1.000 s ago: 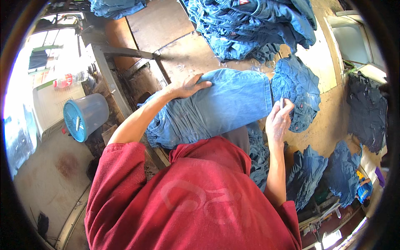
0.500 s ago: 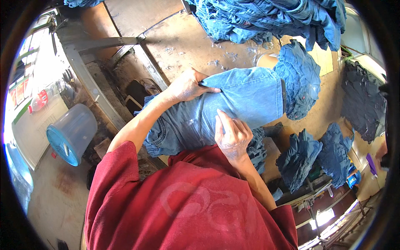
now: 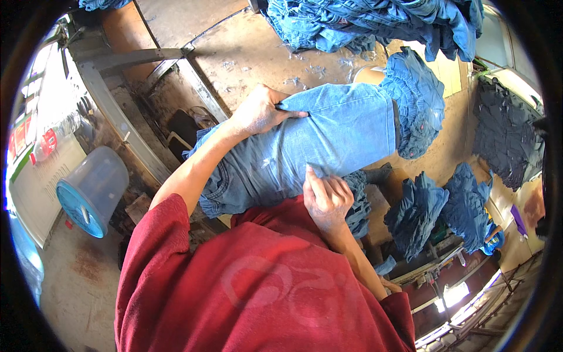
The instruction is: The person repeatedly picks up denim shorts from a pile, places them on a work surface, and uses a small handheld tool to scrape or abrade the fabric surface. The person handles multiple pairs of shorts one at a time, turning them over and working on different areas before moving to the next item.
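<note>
Since the earlier frames our right hand (image 3: 326, 198) has travelled from the far right of the garment to its near edge, close to our chest, while our left hand (image 3: 258, 110) has kept its place at the far edge. The light blue jeans (image 3: 316, 141) lie flat across the worn worktable (image 3: 246, 53), waistband end bunched at the right beside a darker crumpled denim piece (image 3: 419, 102). Our left hand is clenched on a fold of the far edge, thumb and fingers pinching cloth. Our right hand pinches the near edge between fingertips and thumb; how firmly it holds, we cannot tell.

We judge the step in hand to be spreading or smoothing the jeans between two opposed grips. The next move would call for both pinches to hold while the cloth is drawn taut, without dragging it off the near table edge.

Edges and room: the table's left side ends at a metal frame rail (image 3: 117, 111), beyond which a blue-lidded plastic bucket (image 3: 91, 190) stands on the floor. A heap of blue denim (image 3: 375, 20) crowds the far edge, leaving bare tabletop only to the left of it. More denim bundles (image 3: 434, 205) hang close on the right, and dark garments (image 3: 507, 135) lie beyond them.
</note>
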`<state>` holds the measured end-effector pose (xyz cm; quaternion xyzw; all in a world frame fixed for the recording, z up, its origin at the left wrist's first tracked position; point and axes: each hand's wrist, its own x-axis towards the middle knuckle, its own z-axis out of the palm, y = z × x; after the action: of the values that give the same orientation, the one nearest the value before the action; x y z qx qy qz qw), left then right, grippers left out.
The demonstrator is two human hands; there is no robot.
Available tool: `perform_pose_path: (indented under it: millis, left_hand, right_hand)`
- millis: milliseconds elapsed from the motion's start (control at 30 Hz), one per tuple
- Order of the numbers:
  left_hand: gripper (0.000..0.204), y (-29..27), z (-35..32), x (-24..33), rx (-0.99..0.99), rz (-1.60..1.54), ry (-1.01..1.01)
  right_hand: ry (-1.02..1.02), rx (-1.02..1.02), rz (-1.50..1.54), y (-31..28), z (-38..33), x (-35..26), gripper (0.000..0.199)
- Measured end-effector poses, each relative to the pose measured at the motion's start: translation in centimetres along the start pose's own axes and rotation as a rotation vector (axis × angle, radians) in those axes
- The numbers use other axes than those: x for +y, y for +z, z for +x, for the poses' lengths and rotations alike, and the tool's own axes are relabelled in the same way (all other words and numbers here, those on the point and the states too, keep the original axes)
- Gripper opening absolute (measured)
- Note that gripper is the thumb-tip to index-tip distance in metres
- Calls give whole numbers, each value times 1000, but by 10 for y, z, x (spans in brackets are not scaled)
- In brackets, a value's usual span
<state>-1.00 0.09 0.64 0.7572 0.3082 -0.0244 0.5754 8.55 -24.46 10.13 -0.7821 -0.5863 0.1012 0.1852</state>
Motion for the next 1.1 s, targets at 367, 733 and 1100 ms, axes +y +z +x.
perform_pose_path:
  millis: [367, 733, 1100]
  left_hand:
    - [47, 1, 1, 2, 45, -46, -6]
    - [41, -7, 0, 16, -3, -8, -26]
    - [41, -3, 2, 10, -23, -7, -60]
  right_hand:
    - [23, 59, 52, 12, 50, -1, 16]
    - [-12, 36, -63, 12, 44, -1, 21]
    - [15, 111, 16, 17, 43, 5, 17]
